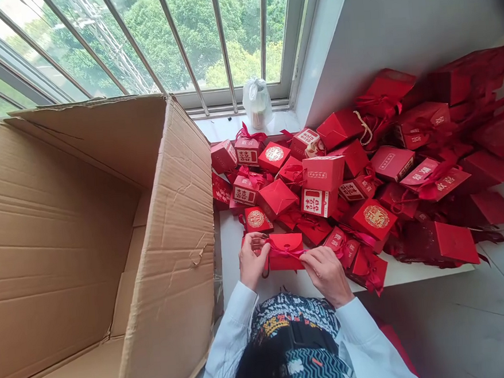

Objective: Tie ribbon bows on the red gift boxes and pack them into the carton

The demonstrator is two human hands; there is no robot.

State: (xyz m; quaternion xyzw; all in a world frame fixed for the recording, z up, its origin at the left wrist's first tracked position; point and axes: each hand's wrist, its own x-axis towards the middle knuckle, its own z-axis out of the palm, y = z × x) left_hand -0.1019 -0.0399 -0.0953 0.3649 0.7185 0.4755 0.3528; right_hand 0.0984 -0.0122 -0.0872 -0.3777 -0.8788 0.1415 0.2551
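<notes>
A small red gift box (285, 251) with a red ribbon rests on the white table (232, 242) right in front of me. My left hand (252, 261) grips its left end, fingers curled and pinching the ribbon. My right hand (327, 273) holds the right end, fingers closed on the ribbon there. Both sleeves are white. Just beyond the box lies a red box with a gold round emblem (256, 218).
A heap of red gift boxes (329, 178) and red bags (477, 75) covers the table to the right. A large open cardboard carton (87, 241) stands at left. A white plastic bag (257, 101) sits on the windowsill. Tiled floor lies at lower right.
</notes>
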